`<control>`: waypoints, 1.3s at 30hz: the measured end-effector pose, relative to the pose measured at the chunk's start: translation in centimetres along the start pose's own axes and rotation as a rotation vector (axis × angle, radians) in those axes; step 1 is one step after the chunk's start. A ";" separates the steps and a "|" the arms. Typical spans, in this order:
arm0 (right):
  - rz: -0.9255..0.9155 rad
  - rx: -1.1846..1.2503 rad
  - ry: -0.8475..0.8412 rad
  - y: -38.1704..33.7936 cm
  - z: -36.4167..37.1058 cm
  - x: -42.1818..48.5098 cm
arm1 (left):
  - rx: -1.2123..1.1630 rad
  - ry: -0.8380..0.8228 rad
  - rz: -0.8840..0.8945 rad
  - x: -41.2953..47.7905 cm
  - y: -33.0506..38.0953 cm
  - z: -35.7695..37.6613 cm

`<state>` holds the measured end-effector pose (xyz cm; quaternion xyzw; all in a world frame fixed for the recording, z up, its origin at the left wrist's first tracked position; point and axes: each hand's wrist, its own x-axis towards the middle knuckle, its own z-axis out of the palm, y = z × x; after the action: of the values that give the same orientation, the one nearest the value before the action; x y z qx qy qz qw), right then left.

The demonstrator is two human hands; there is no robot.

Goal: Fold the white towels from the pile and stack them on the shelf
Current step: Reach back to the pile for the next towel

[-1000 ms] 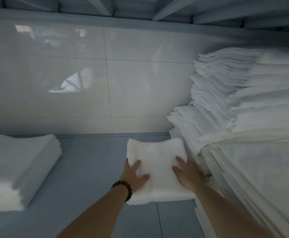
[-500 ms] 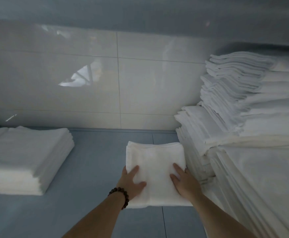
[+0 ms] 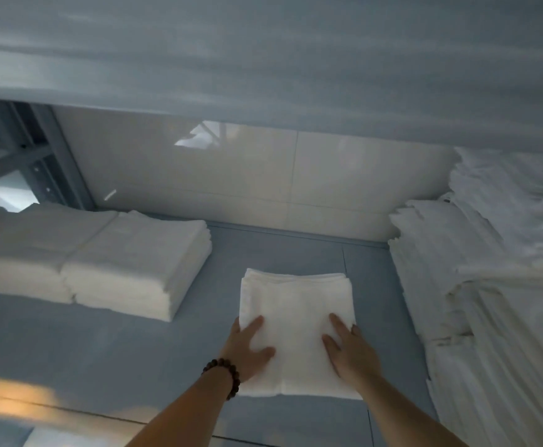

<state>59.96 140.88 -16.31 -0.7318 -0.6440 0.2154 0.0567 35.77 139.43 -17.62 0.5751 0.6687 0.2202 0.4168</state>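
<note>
Placing step. Our left hand [image 3: 247,346] and right hand [image 3: 349,350] lie flat, fingers spread, pressing the folded towel [image 3: 296,304] onto the shelf [image 3: 134,350], between two stacks. Next, we judge: release, fetch another from the pile.

Linen storeroom, grey metal shelf [image 3: 134,350], tall stacks of folded white towels [image 3: 476,285], tiled wall [image 3: 231,175]

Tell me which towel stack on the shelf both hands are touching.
The small middle stack: the left hand and right hand lie flat on it. The left stacks and tall right pile are untouched.
</note>
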 end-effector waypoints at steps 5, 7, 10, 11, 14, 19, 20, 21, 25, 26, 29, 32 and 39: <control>-0.007 0.011 -0.016 -5.1 2.4 -2.0 | -0.024 0.001 -0.017 -1.8 -3.8 -4.3; 0.004 0.016 -0.012 -7.3 3.4 -2.8 | -0.021 0.000 -0.016 -2.0 -5.1 -6.2; 0.037 0.025 -0.002 -10.1 4.8 -4.2 | 0.008 -0.027 0.001 -2.3 -7.0 -8.8; 0.052 0.030 0.005 -11.0 5.3 -4.7 | 0.020 -0.038 0.014 -2.4 -7.5 -9.7; 0.088 0.042 0.021 -13.4 6.7 -6.2 | 0.053 -0.065 0.053 -2.7 -9.1 -12.1; 0.168 0.045 0.058 -15.7 8.7 -8.5 | 0.084 -0.129 0.115 -3.0 -10.8 -14.5; 0.184 0.054 0.068 -15.9 8.9 -8.9 | 0.087 -0.144 0.126 -3.1 -11.0 -14.7; 0.198 0.069 0.082 -16.0 9.0 -9.2 | 0.091 -0.156 0.136 -3.1 -11.2 -14.8; 0.236 0.014 0.269 -16.3 8.4 -9.8 | 0.167 -0.088 0.208 -2.8 -10.9 -15.2; 0.230 -0.018 0.331 -16.3 8.1 -9.7 | 0.211 -0.051 0.231 -2.6 -10.8 -15.3; 0.180 0.045 0.417 -16.2 7.1 -8.7 | 0.292 0.034 0.293 -1.6 -9.9 -15.5; 0.113 0.249 0.362 -16.0 5.9 -7.0 | 0.314 0.010 0.297 -0.2 -8.7 -15.7; 0.016 0.374 0.376 -15.1 4.9 -5.0 | 0.340 -0.004 0.267 1.4 -7.4 -15.8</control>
<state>43.84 137.54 -14.05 -0.7408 -0.5653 0.1913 0.3083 18.59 141.92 -15.01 0.7210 0.6132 0.1564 0.2823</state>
